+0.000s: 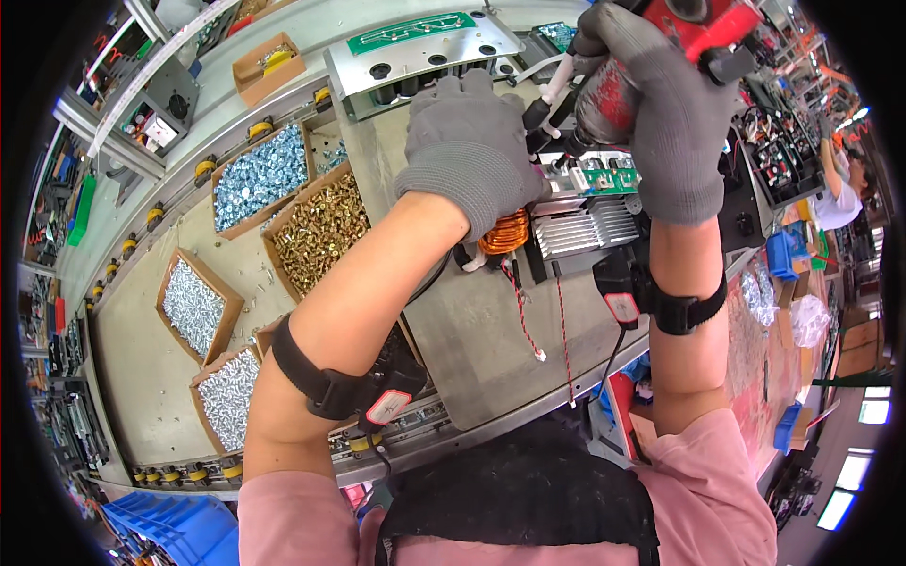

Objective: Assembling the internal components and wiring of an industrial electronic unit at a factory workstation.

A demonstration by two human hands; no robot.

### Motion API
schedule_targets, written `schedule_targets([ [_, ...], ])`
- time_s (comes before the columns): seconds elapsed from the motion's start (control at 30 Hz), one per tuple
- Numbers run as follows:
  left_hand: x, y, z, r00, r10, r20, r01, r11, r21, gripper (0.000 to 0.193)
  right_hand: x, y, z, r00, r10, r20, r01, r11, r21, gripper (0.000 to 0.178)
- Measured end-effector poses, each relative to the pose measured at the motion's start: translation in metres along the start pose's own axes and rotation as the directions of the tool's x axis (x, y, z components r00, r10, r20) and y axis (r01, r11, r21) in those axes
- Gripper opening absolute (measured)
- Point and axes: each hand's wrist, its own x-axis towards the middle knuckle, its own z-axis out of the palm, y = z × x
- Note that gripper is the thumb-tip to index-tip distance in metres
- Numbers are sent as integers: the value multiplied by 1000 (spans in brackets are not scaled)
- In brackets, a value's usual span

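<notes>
My right hand (675, 127), in a grey knit glove, is wrapped round a red power screwdriver (609, 102). The worn nose of the tool points down and left at the assembly. My left hand (467, 141), gloved too, lies over the left side of the assembly with its fingers bent; what they grip is hidden. Between and below the hands show a green circuit board (613, 179), a silver finned heat sink (585, 229) and a copper-wire coil (505, 233). Red-and-black twisted leads (522, 316) hang toward me from the assembly.
Cardboard trays on the left hold blue-silver fasteners (262, 179), brass-coloured fasteners (319, 233) and small silver screws (193, 308). Beyond my left hand stands a metal panel (425, 52) with a green board. A blue crate (175, 528) sits lower left; another person (840, 189) is far right.
</notes>
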Motion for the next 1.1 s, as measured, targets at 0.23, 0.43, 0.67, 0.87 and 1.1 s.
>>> schedule_targets([
  [0.23, 0, -2, 1, 999, 34, -4, -34, 999, 8, 58, 1, -1, -5, 972, 190, 136, -200, 978, 65, 14],
  [0.43, -5, -4, -2, 992, 96, -81, -95, 995, 18, 61, 7, -8, -2, 946, 269, 179, -294, 947, 127, 13],
  [0.67, -10, -17, 4, 986, 102, -132, -100, 995, 24, 69, 1, -55, -85, 978, -130, 164, 92, 971, 218, 35],
  [0.87, -13, -85, -18, 962, -274, -8, 52, 210, -976, 51, -2, -92, -199, 983, -161, -83, 174, 968, 182, 43],
  [1.1, -15, 11, -75, 830, -53, -555, -549, 99, -830, 34, 4, -46, -225, 923, -240, -301, 287, 950, 124, 37],
])
